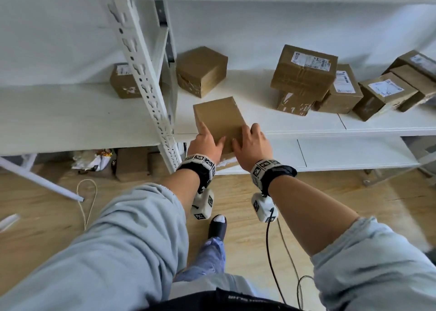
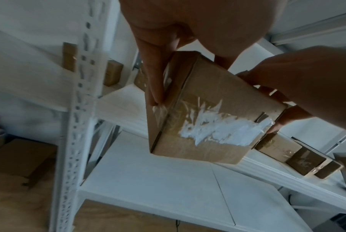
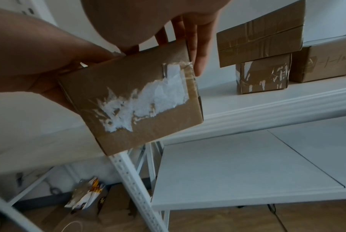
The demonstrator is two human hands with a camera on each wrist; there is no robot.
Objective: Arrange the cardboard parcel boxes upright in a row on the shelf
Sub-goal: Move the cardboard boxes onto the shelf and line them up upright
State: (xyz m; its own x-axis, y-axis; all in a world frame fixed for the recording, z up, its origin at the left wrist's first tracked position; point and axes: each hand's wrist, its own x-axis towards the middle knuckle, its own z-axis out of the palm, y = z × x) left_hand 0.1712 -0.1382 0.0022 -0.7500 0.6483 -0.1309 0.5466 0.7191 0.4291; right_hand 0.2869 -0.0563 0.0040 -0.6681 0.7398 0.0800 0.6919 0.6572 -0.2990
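We see one white metal shelf unit (image 1: 259, 126) with slotted uprights, and we place everything else against it. On its middle board we count eight cardboard parcel boxes besides the one in hand. One box (image 1: 123, 81) sits left of the front upright (image 1: 144, 75), partly hidden by it. One plain box (image 1: 201, 71) stands just right of that upright, near the back wall. Further right lies a cluster of six: a large taped box (image 1: 304, 71) resting on top of a smaller torn-label box (image 1: 293, 103), a labelled box (image 1: 341, 90) touching them, then a tilted labelled box (image 1: 382, 95), and two more (image 1: 415, 75) leaning at the far right end. Five boxes show white shipping labels; the print is too small and blurred for us to read.

The held box (image 1: 219, 122) is at the front edge of the middle board, just right of the upright, with both hands grasping it. The left hand (image 1: 205, 143) has its fingers down the box's left side and its thumb on top; the right hand (image 1: 252, 141) clasps the right side the same way. On its near face the wrist views show a torn white label remnant (image 3: 140, 103) under clear tape, with no writing left.

Under the lowest board, on the wood floor, we count one crumpled white-and-yellow wrapper (image 1: 94, 160) and two further brown boxes (image 1: 132, 162).
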